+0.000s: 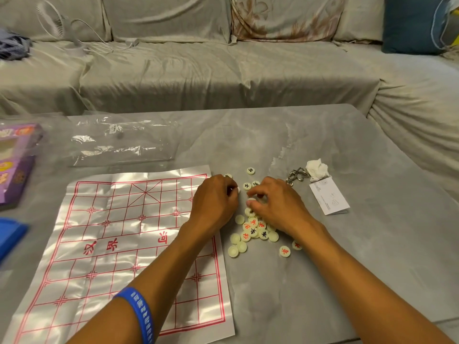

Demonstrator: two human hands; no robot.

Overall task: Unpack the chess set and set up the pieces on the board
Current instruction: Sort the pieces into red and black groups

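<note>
Both hands work in a loose pile of round xiangqi pieces (253, 229) on the grey desk (347, 256). The left hand (214, 199) curls over pieces at the pile's far-left edge; the right hand (275, 202) pinches one cream disc. The hands sit just apart. The unfolded paper board (119, 244), no pieces on it, lies immediately left of the left hand, which is nearer to it.

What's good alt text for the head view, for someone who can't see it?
A person's left hand and right hand, fingers curled, sort through a pile of round chess pieces on a grey table, beside an unfolded paper board that holds no pieces yet. A clear plastic bag and purple box lie further left.
</note>
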